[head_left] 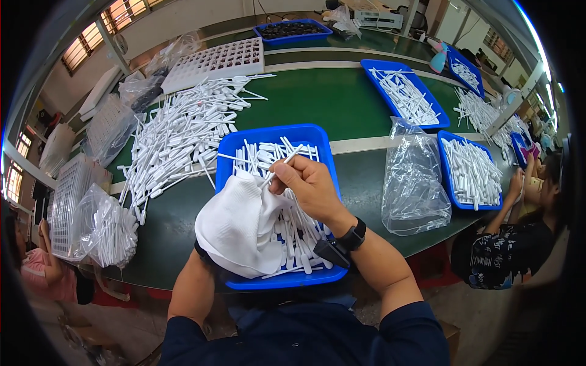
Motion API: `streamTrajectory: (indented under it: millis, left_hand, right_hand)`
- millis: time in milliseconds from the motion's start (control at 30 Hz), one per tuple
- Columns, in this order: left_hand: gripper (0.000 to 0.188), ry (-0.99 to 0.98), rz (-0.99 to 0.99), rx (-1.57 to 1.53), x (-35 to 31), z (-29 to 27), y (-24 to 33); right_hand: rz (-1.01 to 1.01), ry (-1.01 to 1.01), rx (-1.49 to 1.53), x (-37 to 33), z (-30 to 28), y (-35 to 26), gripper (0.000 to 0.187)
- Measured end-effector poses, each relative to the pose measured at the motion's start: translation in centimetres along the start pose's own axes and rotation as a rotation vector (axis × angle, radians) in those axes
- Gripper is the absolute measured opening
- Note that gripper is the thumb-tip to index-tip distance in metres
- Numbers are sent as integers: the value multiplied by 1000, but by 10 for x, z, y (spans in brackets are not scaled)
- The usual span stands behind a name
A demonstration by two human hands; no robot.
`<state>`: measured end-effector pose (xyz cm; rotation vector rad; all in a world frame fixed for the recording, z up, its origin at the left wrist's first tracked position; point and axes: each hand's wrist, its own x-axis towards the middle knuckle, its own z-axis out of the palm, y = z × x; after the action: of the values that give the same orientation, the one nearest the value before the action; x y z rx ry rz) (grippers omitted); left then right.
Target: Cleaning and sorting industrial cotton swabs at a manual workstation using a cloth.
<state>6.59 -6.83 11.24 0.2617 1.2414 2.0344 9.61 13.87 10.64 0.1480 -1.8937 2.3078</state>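
Note:
A white ribbed cloth (235,222) drapes over my left hand, whose fingers are hidden beneath it; only my left forearm (193,287) shows below. My right hand (311,188) is closed in a pinch around a thin white plastic stick (293,152) at the cloth's upper right edge. Whether the left fingers also grip this stick through the cloth cannot be made out. Both hands are above a blue tray (223,146) filled with white plastic sticks (293,235) that have thicker, rounded ends. A dark band and a small black device sit at my right wrist.
A big loose pile of white sticks (177,131) lies left of the tray. A clear plastic bag (415,183) and another blue tray of sticks (470,174) are to the right. Farther back stand a white perforated rack (213,64) and more trays. Co-workers sit at both sides.

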Motion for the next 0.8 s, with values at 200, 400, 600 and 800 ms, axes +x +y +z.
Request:
streamTrajectory:
  millis: [200,400,600,800]
  left_hand:
    - [26,130,253,486,5,-14,-19]
    - [20,230,624,1308,-9,20,16]
    - [47,202,271,683,-16,54,34]
    - [31,-120,1075,1315,-16,12,36]
  right_hand:
    - [-11,-3,9,-1,-1,-3,26]
    - [-1,2,16,1,3,0,21]
    - [-25,109,167,0,-3,7,11]
    - [23,107,162,-2,3,0,8]
